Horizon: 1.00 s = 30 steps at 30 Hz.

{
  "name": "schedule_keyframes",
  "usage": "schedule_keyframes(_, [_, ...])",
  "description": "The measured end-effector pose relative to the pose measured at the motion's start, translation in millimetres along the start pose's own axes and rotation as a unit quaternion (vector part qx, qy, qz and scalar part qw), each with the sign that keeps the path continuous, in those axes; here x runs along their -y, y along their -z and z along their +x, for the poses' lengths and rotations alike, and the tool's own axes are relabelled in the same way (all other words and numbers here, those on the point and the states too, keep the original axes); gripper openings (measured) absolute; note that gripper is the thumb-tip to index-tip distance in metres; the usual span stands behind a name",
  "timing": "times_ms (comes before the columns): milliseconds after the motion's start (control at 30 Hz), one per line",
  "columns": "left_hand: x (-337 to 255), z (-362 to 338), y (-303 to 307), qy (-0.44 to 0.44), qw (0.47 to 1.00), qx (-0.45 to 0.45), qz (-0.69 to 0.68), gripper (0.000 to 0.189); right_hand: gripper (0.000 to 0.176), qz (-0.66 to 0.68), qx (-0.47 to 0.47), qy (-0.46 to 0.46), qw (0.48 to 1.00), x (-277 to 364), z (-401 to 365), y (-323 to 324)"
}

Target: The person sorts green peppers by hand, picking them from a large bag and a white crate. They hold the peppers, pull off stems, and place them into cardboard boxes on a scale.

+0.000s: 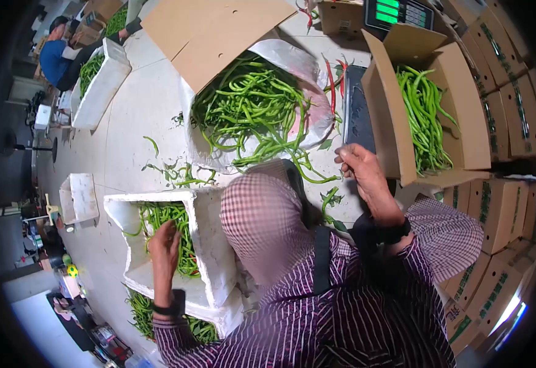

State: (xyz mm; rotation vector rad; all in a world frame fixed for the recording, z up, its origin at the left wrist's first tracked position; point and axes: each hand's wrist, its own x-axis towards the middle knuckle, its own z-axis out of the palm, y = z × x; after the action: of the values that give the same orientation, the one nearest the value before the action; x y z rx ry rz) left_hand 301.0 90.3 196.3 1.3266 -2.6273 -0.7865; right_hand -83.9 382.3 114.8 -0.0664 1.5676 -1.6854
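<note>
My left hand (pixel 164 248) reaches into a white foam box (pixel 213 257), its fingers bent together over green chili peppers (pixel 185 236). Whatever lies between those fingertips is hidden. My right hand (pixel 366 175) is raised just left of an open cardboard box (pixel 390 116), thumb and fingers drawn together; I cannot make out anything in the pinch. Inside the cardboard box are long green chili peppers (pixel 424 116), mostly lined up lengthwise. Between the hands and farther forward, a large loose heap of green chili peppers (pixel 252 101) lies on a plastic sheet (pixel 289 58).
A cardboard flap (pixel 219 37) overhangs the heap. The cardboard box stands beside a dark scale platform (pixel 355 98), with a lit display (pixel 387 11) beyond. Cartons (pixel 495 208) are stacked at right. Another person (pixel 59 55) sits far left near a foam box (pixel 105 83).
</note>
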Motion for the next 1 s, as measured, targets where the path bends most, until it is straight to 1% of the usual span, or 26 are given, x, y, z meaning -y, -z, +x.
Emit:
schedule_keyframes(33, [-23,21,-16,0.035,0.993,0.036,-0.104,0.032,0.022,-0.006,-0.002,-0.022,1.000,-9,7,-2])
schedule_keyframes(67, [-35,46,-33,-0.041,0.995,0.038,-0.077,0.030,0.023,-0.011,-0.002,-0.048,0.999,-18,13,-5])
schedule_keyframes(100, [-45,73,-52,-0.116,0.991,0.042,-0.049,0.028,0.023,-0.012,0.000,-0.053,0.999,-30,19,-6])
schedule_keyframes(167, [-66,127,-92,-0.204,0.976,0.045,-0.054,0.027,0.022,-0.010,0.033,-0.069,0.997,-54,30,-7])
schedule_keyframes(233, [-86,179,-124,-0.247,0.968,0.040,-0.008,0.037,0.022,-0.029,0.035,-0.093,0.995,-65,33,-13])
schedule_keyframes(300, [-95,227,-156,-0.285,0.958,-0.020,0.017,0.049,0.023,-0.013,0.061,-0.098,0.993,-77,34,-10])
schedule_keyframes(333, [-90,254,-171,-0.283,0.958,-0.035,0.016,0.053,0.023,-0.015,0.061,-0.101,0.993,-82,34,-9])
schedule_keyframes(367, [-87,278,-182,-0.282,0.958,-0.050,0.015,0.057,0.023,-0.014,0.035,-0.135,0.990,-87,35,-7])
schedule_keyframes(400, [-90,299,-186,-0.290,0.954,-0.062,0.044,0.060,0.024,-0.013,0.007,-0.169,0.986,-92,36,-4])
schedule_keyframes(433, [-89,319,-191,-0.299,0.949,-0.073,0.072,0.064,0.024,-0.014,0.006,-0.172,0.985,-100,38,1])
schedule_keyframes(467, [-87,336,-197,-0.304,0.943,-0.079,0.109,0.074,0.023,-0.019,0.003,-0.175,0.984,-108,39,6])
schedule_keyframes(500, [-83,350,-203,-0.313,0.935,-0.092,0.142,0.070,0.022,-0.024,-0.002,-0.178,0.984,-113,41,9])
schedule_keyframes(567, [-81,375,-208,-0.214,0.943,-0.052,0.251,0.061,0.021,-0.036,0.002,-0.186,0.982,-114,45,14])
schedule_keyframes(600, [-72,385,-214,-0.195,0.940,-0.064,0.272,0.052,0.021,-0.054,0.016,-0.195,0.979,-124,49,20])
schedule_keyframes(633, [-65,395,-217,-0.150,0.948,-0.020,0.279,0.051,0.022,-0.072,0.029,-0.203,0.976,-131,52,23])
schedule_keyframes(700, [-78,405,-207,-0.069,0.951,0.080,0.290,0.045,0.023,-0.079,0.019,-0.213,0.974,-134,57,16])
schedule_keyframes(733, [-68,412,-212,-0.067,0.951,0.084,0.290,0.045,0.025,-0.086,0.010,-0.222,0.971,-136,58,14])
schedule_keyframes(767, [-55,423,-214,-0.105,0.970,0.009,0.219,0.041,0.025,-0.084,0.010,-0.224,0.971,-142,59,13])
schedule_keyframes(800, [-44,434,-218,-0.143,0.977,-0.067,0.145,0.037,0.023,-0.058,0.014,-0.238,0.969,-148,60,12])
schedule_keyframes(833, [-55,434,-209,-0.141,0.977,-0.099,0.128,0.027,0.021,-0.031,0.018,-0.253,0.967,-152,62,9])
schedule_keyframes(900, [-55,438,-198,-0.100,0.979,-0.095,0.153,0.024,0.022,-0.049,0.022,-0.267,0.962,-142,67,1])
schedule_keyframes(933, [-60,433,-190,-0.121,0.978,-0.051,0.162,0.021,0.022,-0.070,0.026,-0.278,0.958,-137,70,-2])
schedule_keyframes(967, [-54,433,-192,-0.120,0.978,-0.051,0.165,0.021,0.022,-0.069,0.028,-0.279,0.957,-138,72,-4])
schedule_keyframes(1000, [-48,435,-198,-0.174,0.968,-0.043,0.177,0.021,0.022,-0.056,0.021,-0.284,0.957,-140,73,-5])
